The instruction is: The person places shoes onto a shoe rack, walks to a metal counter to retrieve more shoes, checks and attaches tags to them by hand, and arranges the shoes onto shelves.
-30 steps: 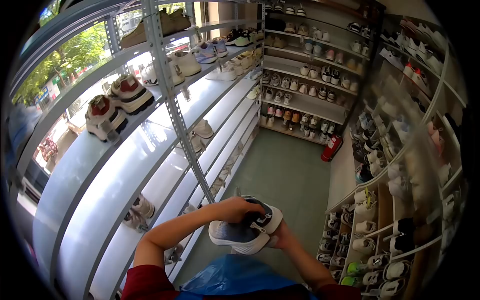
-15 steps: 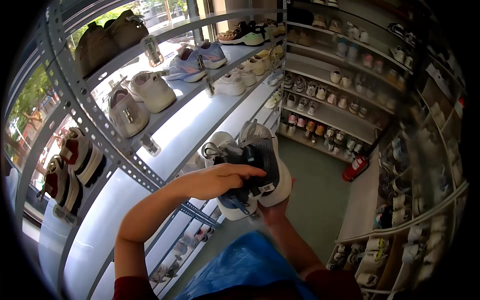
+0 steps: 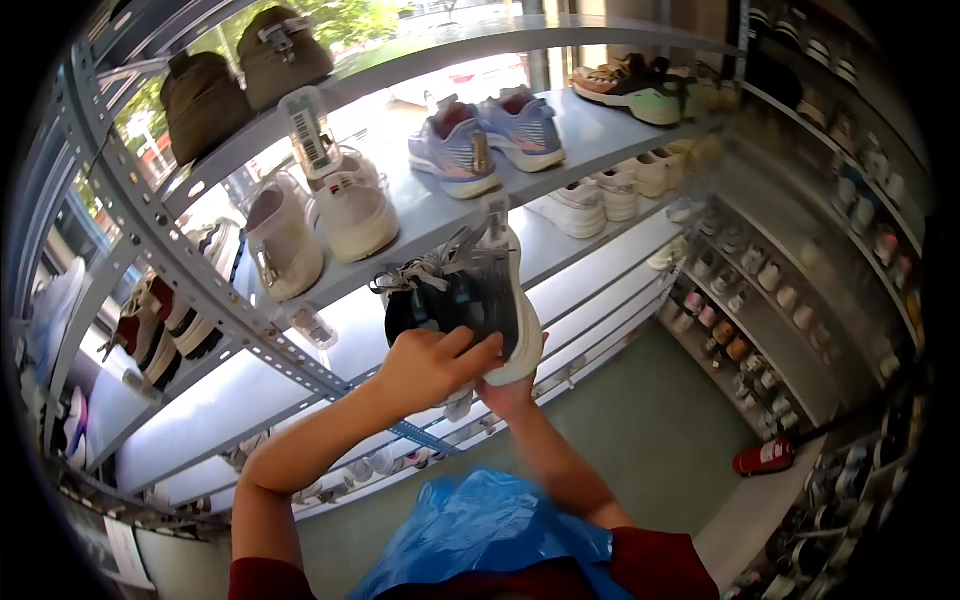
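Note:
A pair of sneakers (image 3: 488, 290) with dark linings, grey laces and thick white soles is held up in front of the shelf. My left hand (image 3: 435, 372) is closed on the shoes from the near side, its fingers bent over the collars at the heels. Below and to the right, my right hand (image 3: 512, 396) grips the right shoe around its sole; part of that hand is hidden behind the shoe. Close beyond the pair stand blue running shoes (image 3: 455, 150) on the shelf, with pale sneakers (image 3: 355, 215) to their left.
A perforated metal rack (image 3: 190, 265) runs along the window on the left. Clear tags hang at its shelf edges. More shoe shelves line the far and right sides, and a red fire extinguisher (image 3: 765, 457) lies in view near the floor. Blue plastic (image 3: 480, 530) covers my front.
My view has turned left and closer to the rack. Both hands have carried the sneakers toward the shelf edge, and my left fingers have drawn back toward the heels.

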Demonstrator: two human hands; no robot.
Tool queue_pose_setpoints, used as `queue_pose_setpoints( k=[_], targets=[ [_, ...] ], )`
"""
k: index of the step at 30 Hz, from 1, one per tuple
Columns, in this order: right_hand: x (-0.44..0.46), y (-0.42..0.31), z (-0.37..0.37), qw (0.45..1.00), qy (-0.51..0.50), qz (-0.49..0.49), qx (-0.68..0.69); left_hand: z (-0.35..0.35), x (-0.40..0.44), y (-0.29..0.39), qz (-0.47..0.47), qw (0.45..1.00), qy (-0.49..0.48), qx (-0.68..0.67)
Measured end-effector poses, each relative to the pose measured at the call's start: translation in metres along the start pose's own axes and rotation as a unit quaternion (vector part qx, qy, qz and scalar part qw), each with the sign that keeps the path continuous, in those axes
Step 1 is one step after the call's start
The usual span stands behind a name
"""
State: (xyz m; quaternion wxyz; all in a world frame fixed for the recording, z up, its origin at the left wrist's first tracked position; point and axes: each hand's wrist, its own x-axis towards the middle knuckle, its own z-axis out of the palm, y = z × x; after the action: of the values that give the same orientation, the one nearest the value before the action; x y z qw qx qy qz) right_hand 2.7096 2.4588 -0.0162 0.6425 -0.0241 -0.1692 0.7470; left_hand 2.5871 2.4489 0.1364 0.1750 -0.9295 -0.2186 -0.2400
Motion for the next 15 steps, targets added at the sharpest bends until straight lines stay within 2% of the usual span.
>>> queue_pose_setpoints(
  k=[2,3,5,6,8,9,11,12,13,14,15],
  targets=[
    [0.016,0.001,-0.012,0.991,0.007,0.092,-0.102,0.002,-0.013,-0.017,-0.043,0.998,-0.003,0.040],
    [0.014,-0.003,0.010,0.979,0.097,0.126,-0.129,0.006,-0.024,-0.025,-0.057,0.997,-0.007,0.050],
    [0.020,-0.004,-0.010,0.946,0.071,0.148,-0.280,0.011,-0.043,-0.040,-0.087,0.994,-0.006,0.067],
    [0.025,-0.005,-0.013,0.946,0.066,0.158,-0.277,0.010,-0.048,-0.042,-0.087,0.993,-0.003,0.079],
    [0.038,-0.009,-0.005,0.945,0.033,0.110,-0.307,0.010,-0.050,-0.046,-0.102,0.989,-0.012,0.106],
    [0.046,-0.011,0.008,0.959,0.044,0.122,-0.252,0.009,-0.051,-0.049,-0.110,0.986,-0.016,0.127],
    [0.064,-0.009,0.019,0.948,0.004,0.125,-0.291,0.017,-0.057,-0.068,-0.103,0.988,0.004,0.118],
    [0.071,-0.009,0.018,0.947,0.000,0.129,-0.293,0.020,-0.064,-0.075,-0.094,0.985,-0.043,0.141],
    [0.077,-0.008,0.014,0.907,-0.010,0.130,-0.400,0.021,-0.070,-0.078,-0.084,0.979,-0.090,0.162],
    [0.079,-0.007,0.010,0.857,-0.020,0.129,-0.499,0.022,-0.070,-0.074,-0.088,0.978,-0.092,0.163],
    [0.077,-0.008,0.006,0.857,-0.022,0.130,-0.498,0.025,-0.069,-0.068,-0.135,0.972,-0.050,0.185]
  ],
)
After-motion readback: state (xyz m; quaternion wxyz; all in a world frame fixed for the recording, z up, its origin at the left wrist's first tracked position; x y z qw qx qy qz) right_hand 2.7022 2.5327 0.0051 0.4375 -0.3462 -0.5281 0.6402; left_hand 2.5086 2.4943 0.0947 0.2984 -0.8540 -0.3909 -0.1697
